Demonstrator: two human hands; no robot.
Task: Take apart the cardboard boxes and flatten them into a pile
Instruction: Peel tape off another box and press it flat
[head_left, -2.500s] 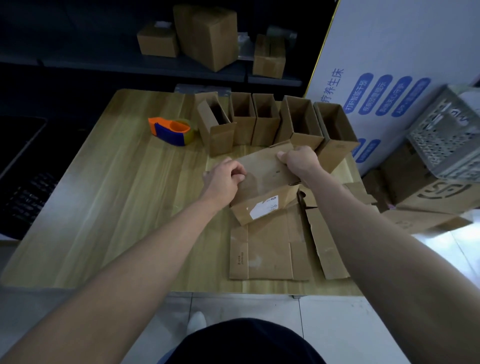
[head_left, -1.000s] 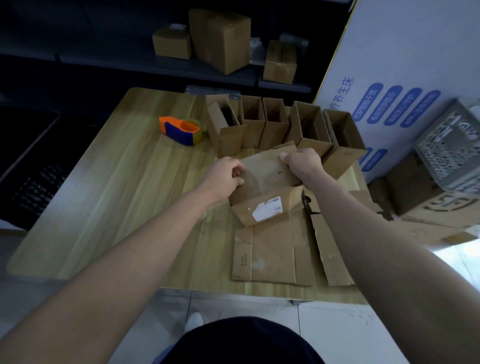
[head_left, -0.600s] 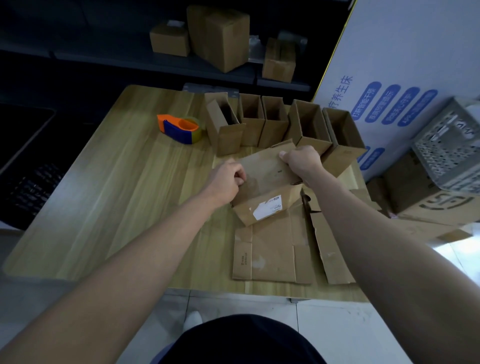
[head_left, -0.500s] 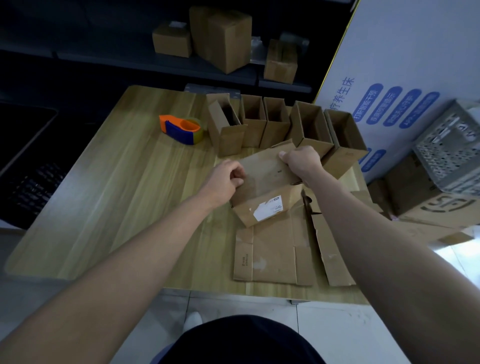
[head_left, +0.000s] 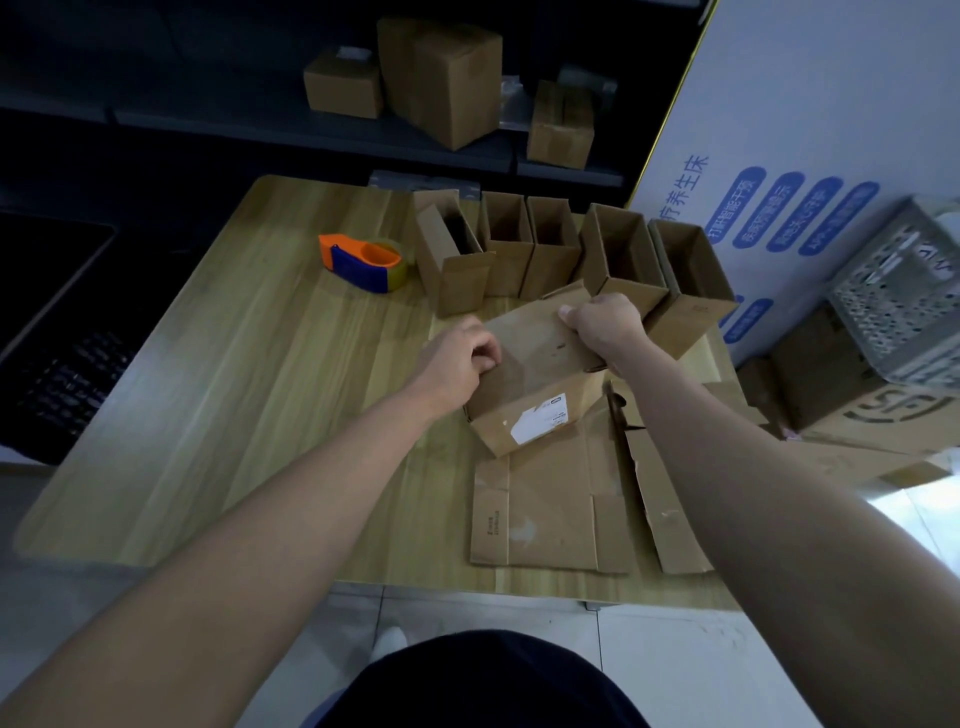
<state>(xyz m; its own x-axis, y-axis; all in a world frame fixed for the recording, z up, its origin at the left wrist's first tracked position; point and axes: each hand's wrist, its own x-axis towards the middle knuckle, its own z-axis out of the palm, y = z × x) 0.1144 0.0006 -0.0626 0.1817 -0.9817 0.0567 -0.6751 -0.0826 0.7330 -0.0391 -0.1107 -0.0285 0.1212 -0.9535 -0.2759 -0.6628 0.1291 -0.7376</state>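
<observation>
Collapsing the labelled box above the flat pile.
My left hand pinches its left edge, it seems; my right hand clamps the far rim. I'd shear both sides diagonally until it folds.

Left hand fingers shifted slightly on box left edge; nothing else moved.

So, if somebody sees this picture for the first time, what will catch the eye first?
First come the two hands in the middle of the table: the left hand and the right hand both grip a cardboard box with a white label, and flattened cardboard lies in front of it. Behind them a row of open boxes stands upright, and an orange and blue tape dispenser lies left of that row.
</observation>
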